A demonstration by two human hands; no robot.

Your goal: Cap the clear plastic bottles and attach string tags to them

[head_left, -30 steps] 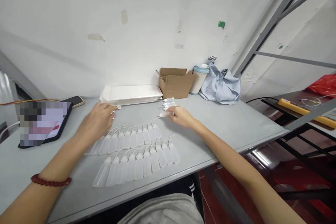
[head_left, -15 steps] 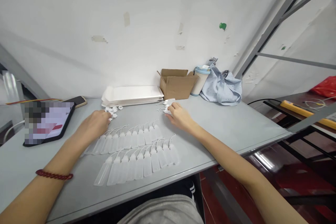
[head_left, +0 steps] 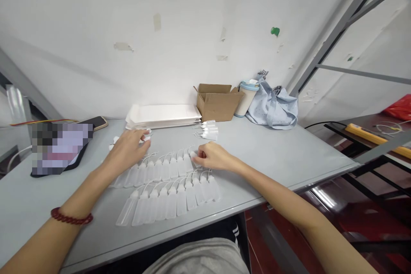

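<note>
Two slanting rows of translucent plastic bottles lie on the grey table, each a flat slim piece with a white neck and a thin white loop: a back row and a front row. My right hand has its fingers curled at the right end of the back row, pinching the neck of the last bottle. My left hand hovers, thumb and fingers apart, over small white caps, which it partly hides. A small stack of bottles lies beyond my right hand.
Flat white packaging lies along the wall, beside an open cardboard box. Right of it stand a lidded cup and a pale blue cloth bag. A tablet and a phone lie at left.
My right hand has left the small stack and come nearer, to the end of the back row. My left hand has shifted right and its fingers have opened over the caps.
</note>
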